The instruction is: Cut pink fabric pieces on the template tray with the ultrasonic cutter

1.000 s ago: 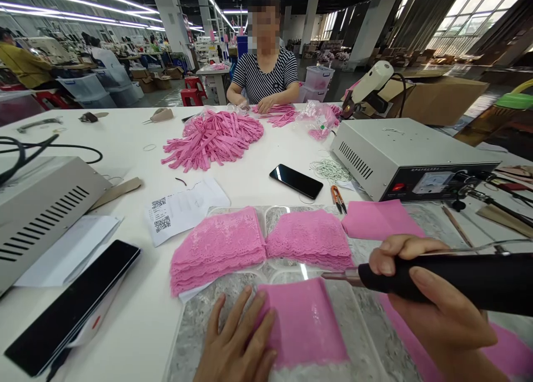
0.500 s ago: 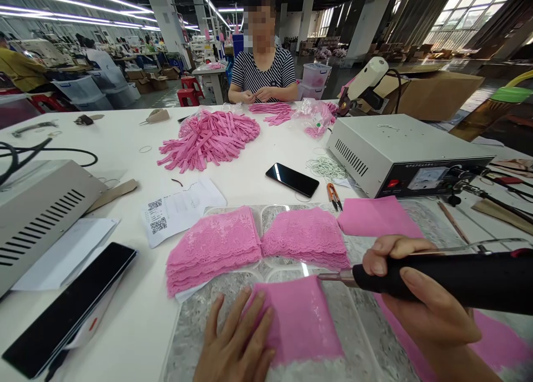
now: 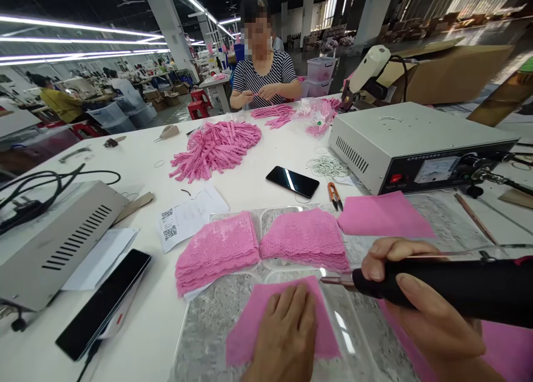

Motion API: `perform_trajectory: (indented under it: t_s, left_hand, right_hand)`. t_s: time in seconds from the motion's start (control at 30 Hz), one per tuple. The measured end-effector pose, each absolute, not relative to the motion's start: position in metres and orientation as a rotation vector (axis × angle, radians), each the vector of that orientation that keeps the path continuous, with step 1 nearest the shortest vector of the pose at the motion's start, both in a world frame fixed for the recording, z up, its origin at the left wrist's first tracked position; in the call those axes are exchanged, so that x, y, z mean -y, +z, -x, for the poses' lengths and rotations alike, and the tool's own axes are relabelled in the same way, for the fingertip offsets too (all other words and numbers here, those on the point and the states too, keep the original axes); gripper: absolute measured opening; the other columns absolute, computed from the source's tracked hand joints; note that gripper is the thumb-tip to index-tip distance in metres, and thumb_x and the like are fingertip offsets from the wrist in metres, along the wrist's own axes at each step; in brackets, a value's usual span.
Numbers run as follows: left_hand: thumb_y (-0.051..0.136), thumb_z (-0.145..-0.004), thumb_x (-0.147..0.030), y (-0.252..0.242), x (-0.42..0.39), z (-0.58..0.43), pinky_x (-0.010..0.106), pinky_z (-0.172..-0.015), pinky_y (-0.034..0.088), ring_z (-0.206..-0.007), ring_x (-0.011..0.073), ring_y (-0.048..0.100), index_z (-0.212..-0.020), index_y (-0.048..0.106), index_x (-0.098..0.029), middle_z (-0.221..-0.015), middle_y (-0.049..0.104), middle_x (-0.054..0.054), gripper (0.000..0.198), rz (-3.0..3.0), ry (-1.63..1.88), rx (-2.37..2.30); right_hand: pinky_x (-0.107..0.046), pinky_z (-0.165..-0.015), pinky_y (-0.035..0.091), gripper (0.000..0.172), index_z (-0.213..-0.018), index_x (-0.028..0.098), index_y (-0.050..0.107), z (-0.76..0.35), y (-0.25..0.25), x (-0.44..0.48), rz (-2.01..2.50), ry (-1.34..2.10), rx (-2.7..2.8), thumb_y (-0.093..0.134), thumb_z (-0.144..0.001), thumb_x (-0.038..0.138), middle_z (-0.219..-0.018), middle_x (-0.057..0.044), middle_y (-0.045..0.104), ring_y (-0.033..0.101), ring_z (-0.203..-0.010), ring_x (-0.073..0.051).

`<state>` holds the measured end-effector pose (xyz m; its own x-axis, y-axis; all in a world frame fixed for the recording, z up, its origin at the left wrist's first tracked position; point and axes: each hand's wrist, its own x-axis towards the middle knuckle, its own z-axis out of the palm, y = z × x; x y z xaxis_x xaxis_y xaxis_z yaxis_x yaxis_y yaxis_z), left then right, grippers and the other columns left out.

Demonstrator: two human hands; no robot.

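My left hand (image 3: pixel 287 326) lies flat on a pink fabric piece (image 3: pixel 244 335), fingers stretched forward and covering its middle. Under the fabric is a clear plastic sheet with cut-outs (image 3: pixel 345 326) over a grey marbled board (image 3: pixel 212 321). In my right hand (image 3: pixel 433 315) is a black pen-shaped tool with a metal tip (image 3: pixel 470 287). The tip points left, close to the fabric's far right corner; contact cannot be made out. Beyond my hands lie two stacks of pink lace pieces (image 3: pixel 219 249) and a flat pink fabric piece (image 3: pixel 383 215). More pink fabric (image 3: pixel 506 346) shows beneath my right forearm.
A phone (image 3: pixel 292 181) and orange-handled thread snips (image 3: pixel 333 196) lie ahead. Grey power boxes stand at right (image 3: pixel 416 132) and left (image 3: pixel 70 232). A black device (image 3: pixel 104 304) lies at left. Across the table, a person handles pink strips near a heap (image 3: pixel 220 146).
My left hand has moved right onto the middle of the fabric, which now shows a wider left part. The tool has stayed nearly in place. The view has turned and tilted slightly.
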<state>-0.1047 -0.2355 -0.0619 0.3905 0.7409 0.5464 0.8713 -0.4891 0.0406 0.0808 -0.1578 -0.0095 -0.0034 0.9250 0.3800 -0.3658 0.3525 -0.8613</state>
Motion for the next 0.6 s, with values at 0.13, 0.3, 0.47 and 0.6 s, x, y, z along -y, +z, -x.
perform_trajectory:
  t_s: [0.13,0.3,0.47,0.6]
  left_hand:
    - [0.037,-0.094,-0.011,-0.0649,0.2373,0.1070,0.037,-0.078,0.051,-0.104,0.0257,0.061,-0.113,0.064,-0.010,-0.119,0.066,0.012,0.032,2.457,-0.696,1.417]
    - [0.040,-0.094,-0.013,-0.0593,0.2350,0.1110,0.036,-0.077,0.051,-0.105,0.0244,0.059,-0.116,0.063,-0.010,-0.120,0.065,0.012,0.032,2.520,-0.645,1.357]
    - [0.039,-0.093,-0.012,-0.0566,0.2322,0.1120,0.034,-0.078,0.049,-0.104,0.0234,0.059,-0.116,0.063,-0.011,-0.119,0.066,0.011,0.033,2.519,-0.637,1.328]
    - [0.041,-0.092,-0.011,-0.0563,0.2321,0.1114,0.035,-0.079,0.046,-0.103,0.0240,0.058,-0.117,0.062,-0.010,-0.120,0.065,0.012,0.033,2.529,-0.639,1.334]
  right_hand:
    - [-0.033,-0.063,0.051,0.008,-0.092,0.025,0.063,-0.0810,-0.0102,0.1582,0.645,1.132,1.168,0.065,-0.085,0.028,-0.085,-0.003,0.054,0.054,-0.065,-0.016]
    - [-0.031,-0.065,0.051,0.008,-0.094,0.024,0.062,-0.0812,-0.0067,0.1592,0.630,1.156,1.192,0.064,-0.087,0.026,-0.086,-0.004,0.055,0.056,-0.069,-0.016]
    - [-0.033,-0.064,0.052,0.008,-0.094,0.025,0.062,-0.0784,-0.0041,0.1580,0.632,1.146,1.187,0.065,-0.087,0.027,-0.087,-0.004,0.055,0.055,-0.067,-0.017]
    - [-0.035,-0.063,0.052,0.009,-0.095,0.025,0.061,-0.0753,-0.0061,0.1570,0.617,1.151,1.194,0.065,-0.087,0.027,-0.085,-0.004,0.056,0.056,-0.068,-0.018]
